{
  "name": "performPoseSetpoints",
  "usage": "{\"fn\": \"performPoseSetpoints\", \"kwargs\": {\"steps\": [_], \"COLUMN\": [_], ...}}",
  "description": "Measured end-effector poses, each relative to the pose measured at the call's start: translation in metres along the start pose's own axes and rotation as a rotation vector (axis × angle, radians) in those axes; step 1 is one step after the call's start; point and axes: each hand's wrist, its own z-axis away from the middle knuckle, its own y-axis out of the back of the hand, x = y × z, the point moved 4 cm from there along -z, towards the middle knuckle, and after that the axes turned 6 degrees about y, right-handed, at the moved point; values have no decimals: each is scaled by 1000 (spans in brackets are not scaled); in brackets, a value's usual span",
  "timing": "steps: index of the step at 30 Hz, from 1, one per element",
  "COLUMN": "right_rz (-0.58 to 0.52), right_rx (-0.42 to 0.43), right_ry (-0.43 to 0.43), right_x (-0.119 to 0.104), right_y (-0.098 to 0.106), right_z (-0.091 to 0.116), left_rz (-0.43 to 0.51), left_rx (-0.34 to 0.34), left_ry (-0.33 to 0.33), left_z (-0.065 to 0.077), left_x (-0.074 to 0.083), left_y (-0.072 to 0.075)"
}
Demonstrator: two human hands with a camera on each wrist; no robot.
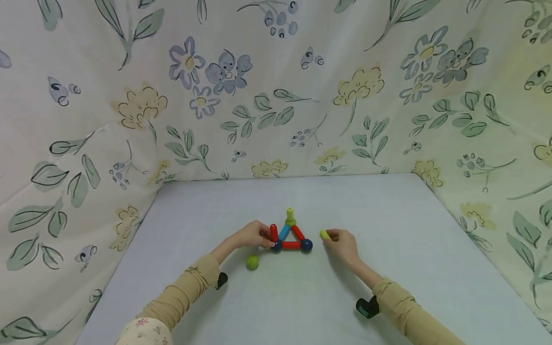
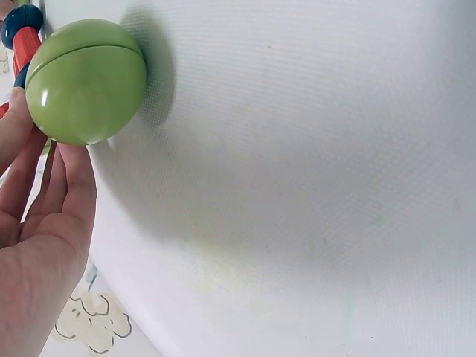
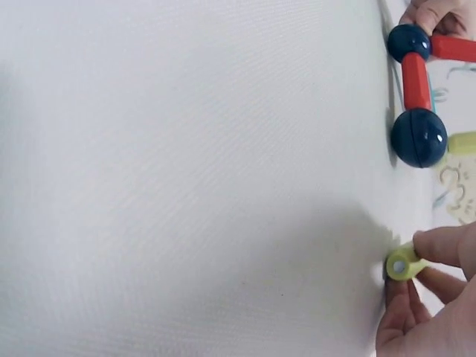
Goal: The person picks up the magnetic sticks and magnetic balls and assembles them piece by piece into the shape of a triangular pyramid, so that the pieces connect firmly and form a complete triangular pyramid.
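A triangle of toy rods and balls lies on the table. Dark blue balls form its two near corners, joined by a red rod; a blue rod and another red rod run to a yellow-green ball at the far corner. Upright on that ball stands a yellow-green rod. My left hand holds the left dark blue ball, beside an upright red rod on it. Right of the triangle, my right hand pinches a loose yellow-green rod with a pale round end.
A loose green ball rests on the white table just in front of my left hand; it looms large in the left wrist view. Flower-printed cloth hangs behind the table and along its sides.
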Motion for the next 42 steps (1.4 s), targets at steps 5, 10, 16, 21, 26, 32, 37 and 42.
{"fn": "performPoseSetpoints", "kwargs": {"steps": [5, 10, 16, 21, 26, 32, 37, 42], "right_rz": [-24, -79, -170, -228, -298, -326, -285, -253], "right_rx": [-2, 3, 0, -14, -30, -51, -82, -75], "right_ry": [28, 44, 92, 119, 145, 207, 292, 358], "right_x": [0, -1, -7, -14, -23, -31, -34, -34], "right_y": [2, 3, 4, 2, 0, -5, -11, -15], "right_z": [0, -1, -2, -2, -1, 0, 3, 5], "left_rz": [-1, 10, 6, 0, 0, -2, -5, -1], "left_rx": [1, 2, 4, 5, 8, 15, 16, 15], "left_ry": [-17, -30, -17, -5, 2, 0, 1, 11], "left_z": [-2, -1, 1, 2, 2, 2, 1, 1], "left_x": [-1, 0, 1, 1, 1, 0, -1, -1], "left_y": [0, 0, 0, 0, 0, 0, 0, -1]}}
